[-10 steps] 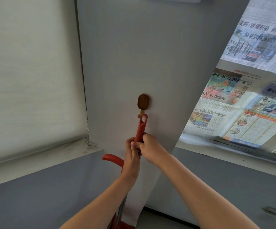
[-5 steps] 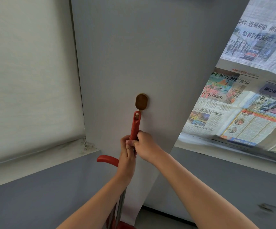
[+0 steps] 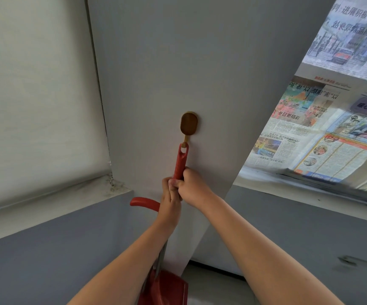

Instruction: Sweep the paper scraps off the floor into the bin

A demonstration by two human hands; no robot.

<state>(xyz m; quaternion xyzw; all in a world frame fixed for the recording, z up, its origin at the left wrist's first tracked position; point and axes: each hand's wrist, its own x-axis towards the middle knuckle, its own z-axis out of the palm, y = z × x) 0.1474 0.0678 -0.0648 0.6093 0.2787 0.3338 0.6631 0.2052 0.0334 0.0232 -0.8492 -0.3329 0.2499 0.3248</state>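
Red dustpan (image 3: 169,289) partly below bottom edge

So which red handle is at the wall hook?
The straight handle, its end hole at the brown hook; the curved handle sticks out lower left, clear of it.

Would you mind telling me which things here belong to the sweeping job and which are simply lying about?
For the job: long red handle, gripped by the left hand and right hand; red dustpan; curved red grip; wall hook.
Just there: newspapers over the window; roller blind.
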